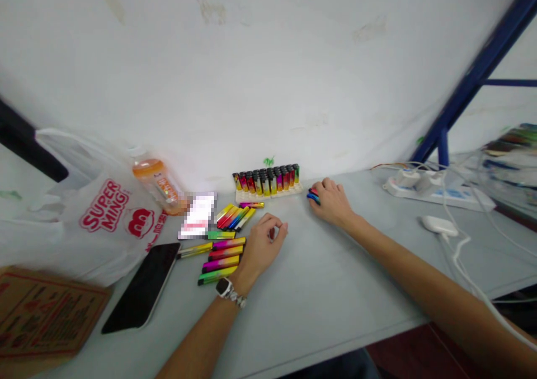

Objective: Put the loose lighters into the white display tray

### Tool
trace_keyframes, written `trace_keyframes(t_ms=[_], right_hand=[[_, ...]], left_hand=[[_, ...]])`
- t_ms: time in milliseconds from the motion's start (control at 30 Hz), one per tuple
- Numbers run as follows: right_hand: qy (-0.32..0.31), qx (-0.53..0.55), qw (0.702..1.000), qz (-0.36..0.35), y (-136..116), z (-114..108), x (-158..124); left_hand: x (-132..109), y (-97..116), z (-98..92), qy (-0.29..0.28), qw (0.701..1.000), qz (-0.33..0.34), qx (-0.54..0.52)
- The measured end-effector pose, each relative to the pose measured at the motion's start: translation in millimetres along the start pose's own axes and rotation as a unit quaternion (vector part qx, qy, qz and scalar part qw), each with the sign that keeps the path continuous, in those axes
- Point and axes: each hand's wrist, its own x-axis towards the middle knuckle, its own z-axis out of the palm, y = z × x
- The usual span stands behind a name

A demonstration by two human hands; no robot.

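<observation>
My right hand (331, 201) rests on the table at the right of the lighter rack, its fingers closed over a few blue and red lighters (313, 196) whose ends poke out at the left. My left hand (263, 244) lies curled in front of the rack, thumb near the index finger, and I see nothing in it. Close to its wrist lie several loose lighters (226, 253), yellow, pink, red and green. Another loose group (235, 217) is behind them. Upright lighters with black tops (268, 182) fill a pale rack (268, 196) against the wall.
To the left are a phone with a lit screen (198, 216), a dark phone (142, 287), an orange drink bottle (159, 180), a white plastic bag (96, 250) and a cardboard box (46, 317). A power strip (461, 195) and white charger (439, 226) with cables lie right.
</observation>
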Motion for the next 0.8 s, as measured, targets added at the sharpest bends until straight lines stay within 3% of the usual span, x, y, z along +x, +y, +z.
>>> trace_keyframes(t_ms=[167, 533, 600, 700, 800], right_hand=[[-0.043, -0.029, 0.999, -0.007, -0.2, -2.6, -17.6], [-0.124, 0.155, 0.974, -0.106, -51.6, -4.0, -8.0], [-0.128, 0.261, 0.953, -0.087, -61.2, -4.0, -5.5], [-0.116, 0.451, 0.882, -0.063, -75.7, 0.5, -3.3], [-0.069, 0.566, 0.821, -0.028, -88.4, 8.4, -6.3]], left_hand=[[0.3, 2.2, 0.9, 0.001, 1.000, 0.003, 0.004], [1.2, 3.6, -5.3, 0.022, 1.000, 0.013, 0.014], [1.6, 2.2, -7.6, 0.033, 0.999, 0.014, 0.016], [2.1, 0.2, -11.3, 0.062, 0.998, 0.008, 0.019], [2.2, -1.6, -14.1, 0.085, 0.996, -0.003, 0.013]])
